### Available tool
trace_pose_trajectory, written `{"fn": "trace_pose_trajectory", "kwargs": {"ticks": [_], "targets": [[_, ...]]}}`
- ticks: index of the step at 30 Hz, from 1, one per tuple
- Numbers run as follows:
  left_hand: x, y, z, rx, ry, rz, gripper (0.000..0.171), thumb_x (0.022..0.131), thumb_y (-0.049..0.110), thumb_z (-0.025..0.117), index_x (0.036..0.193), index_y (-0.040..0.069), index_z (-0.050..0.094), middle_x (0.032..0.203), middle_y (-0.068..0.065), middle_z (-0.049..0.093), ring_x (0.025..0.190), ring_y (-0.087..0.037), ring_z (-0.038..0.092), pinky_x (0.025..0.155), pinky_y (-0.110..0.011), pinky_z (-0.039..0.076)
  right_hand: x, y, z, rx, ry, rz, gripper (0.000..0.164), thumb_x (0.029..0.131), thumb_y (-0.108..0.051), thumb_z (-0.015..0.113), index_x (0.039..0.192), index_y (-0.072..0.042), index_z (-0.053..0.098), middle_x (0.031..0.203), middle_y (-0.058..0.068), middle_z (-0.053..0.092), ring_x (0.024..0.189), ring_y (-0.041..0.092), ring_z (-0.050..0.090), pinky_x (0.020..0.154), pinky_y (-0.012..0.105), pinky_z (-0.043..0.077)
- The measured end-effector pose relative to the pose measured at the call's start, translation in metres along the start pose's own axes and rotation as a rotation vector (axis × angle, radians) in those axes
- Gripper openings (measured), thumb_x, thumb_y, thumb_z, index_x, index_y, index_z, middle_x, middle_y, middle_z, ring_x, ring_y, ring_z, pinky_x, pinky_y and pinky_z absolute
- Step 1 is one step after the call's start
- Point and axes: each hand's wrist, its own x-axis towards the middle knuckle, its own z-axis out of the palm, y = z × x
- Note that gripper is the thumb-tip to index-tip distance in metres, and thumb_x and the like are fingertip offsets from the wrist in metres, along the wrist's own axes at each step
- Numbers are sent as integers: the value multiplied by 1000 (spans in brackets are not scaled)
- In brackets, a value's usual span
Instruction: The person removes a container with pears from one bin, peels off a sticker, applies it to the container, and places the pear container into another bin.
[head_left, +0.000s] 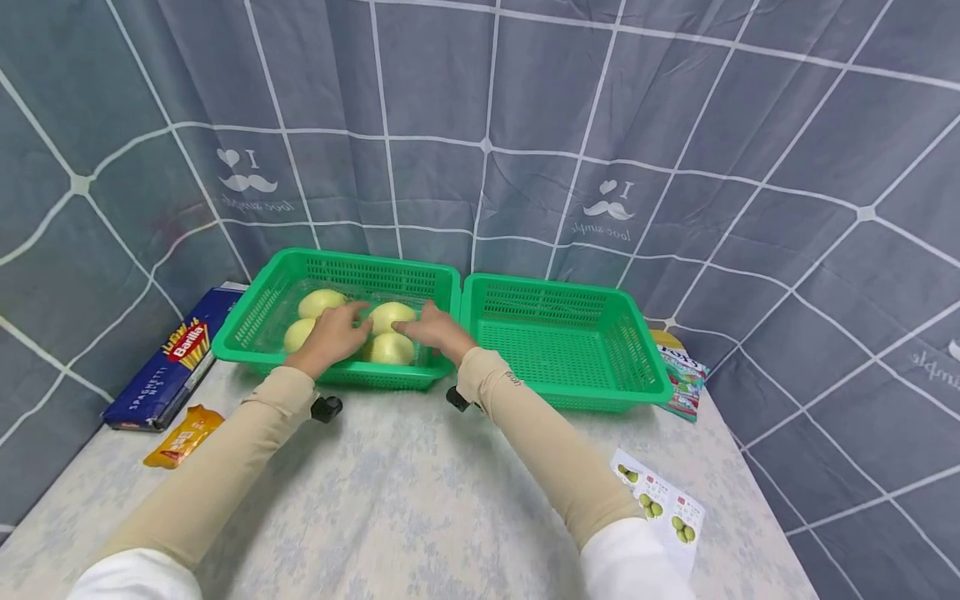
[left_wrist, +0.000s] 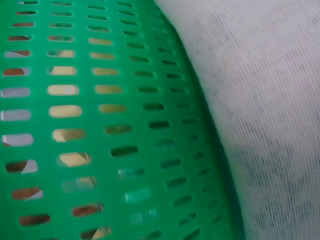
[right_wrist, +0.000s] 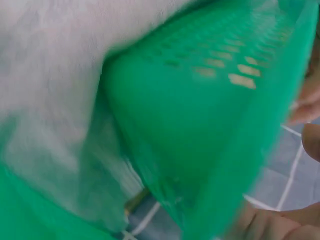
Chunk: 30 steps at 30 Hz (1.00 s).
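Several pale yellow round fruits (head_left: 392,349) lie in a clear plastic tray inside the left green basket (head_left: 337,377). My left hand (head_left: 339,335) reaches over the front wall, its fingers between the left-hand and right-hand fruits. From the right side my right hand (head_left: 442,330) reaches in, its fingertips right at the rear right fruit (head_left: 393,316). Through the slots of the basket wall (left_wrist: 115,150), pale yellow patches show in the left wrist view; the left hand is mostly hidden there. Parts of fingers (right_wrist: 285,225) appear beyond the green rim in the right wrist view.
A second green basket (head_left: 547,350) stands right beside the first. At left lie a blue spaghetti box (head_left: 168,358) and an orange packet (head_left: 183,436). At right are a colourful snack bag (head_left: 682,383) and a card with fruit pictures (head_left: 658,507). A grey curtain (head_left: 435,192) hangs behind.
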Motion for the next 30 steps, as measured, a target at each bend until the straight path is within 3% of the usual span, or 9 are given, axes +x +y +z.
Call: {"fn": "trace_pose_trajectory", "kwargs": {"ticks": [1, 4, 8, 11, 13, 15, 21, 27, 30], "targets": [[0, 1, 0, 6, 0, 2, 49, 105, 20, 44, 146, -7, 45, 132, -38, 58, 53, -24, 63, 59, -36, 55, 2, -1, 3, 4, -1, 4, 89, 101, -44, 53, 162, -5, 2, 170, 15, 14, 145, 39, 40, 114, 53, 43], [1, 4, 0, 13, -7, -1, 49, 105, 20, 44, 146, -7, 45, 130, -35, 61, 83, -39, 73, 79, -51, 59, 7, 0, 14, 3, 8, 11, 89, 101, -41, 55, 161, -1, 2, 168, 18, 19, 149, 38, 34, 118, 51, 39], [5, 7, 1, 0, -28, -22, 51, 106, 22, 44, 149, -5, 43, 114, -28, 71, 104, -47, 66, 93, -61, 52, 12, 4, 24, 20, 73, 17, 90, 101, -37, 56, 160, 3, 0, 159, 23, 37, 147, 36, 39, 119, 47, 38], [9, 7, 1, -19, -55, -50, 54, 106, 24, 45, 151, -4, 39, 124, -29, 66, 123, -49, 56, 98, -62, 49, 14, 6, 28, 56, 107, 42, 92, 101, -37, 56, 160, 1, -4, 158, 24, 39, 146, 37, 40, 118, 47, 40], [10, 7, 1, -31, -80, -71, 56, 106, 26, 44, 153, -4, 36, 141, -31, 54, 136, -50, 45, 105, -64, 45, 14, 6, 29, 81, 112, 56, 94, 101, -38, 56, 160, 0, -6, 159, 23, 37, 146, 37, 40, 118, 48, 40], [11, 7, 0, -43, -96, -89, 57, 106, 27, 44, 153, -3, 35, 150, -32, 45, 141, -52, 38, 109, -66, 41, 14, 6, 30, 98, 117, 67, 95, 101, -38, 57, 161, -1, -7, 160, 23, 35, 147, 37, 39, 118, 48, 39], [11, 10, -3, -28, -118, -128, 60, 105, 29, 43, 154, -5, 33, 156, -33, 34, 148, -57, 17, 117, -71, 23, 14, 4, 32, 102, 140, 59, 95, 100, -38, 57, 160, 0, -6, 156, 24, 42, 144, 37, 43, 117, 48, 41], [9, 11, -3, -10, -135, -161, 59, 105, 29, 42, 151, -7, 36, 153, -34, 37, 143, -58, 26, 109, -67, 38, 14, 4, 34, 100, 157, 82, 94, 100, -39, 57, 161, -2, -5, 163, 23, 30, 151, 37, 31, 121, 50, 35], [9, 11, -3, -26, -145, -174, 59, 105, 31, 43, 151, -6, 38, 154, -33, 37, 143, -57, 25, 109, -67, 38, 13, 3, 36, 84, 173, 100, 93, 100, -39, 57, 161, -3, -3, 166, 23, 22, 153, 37, 27, 122, 52, 32]]}}
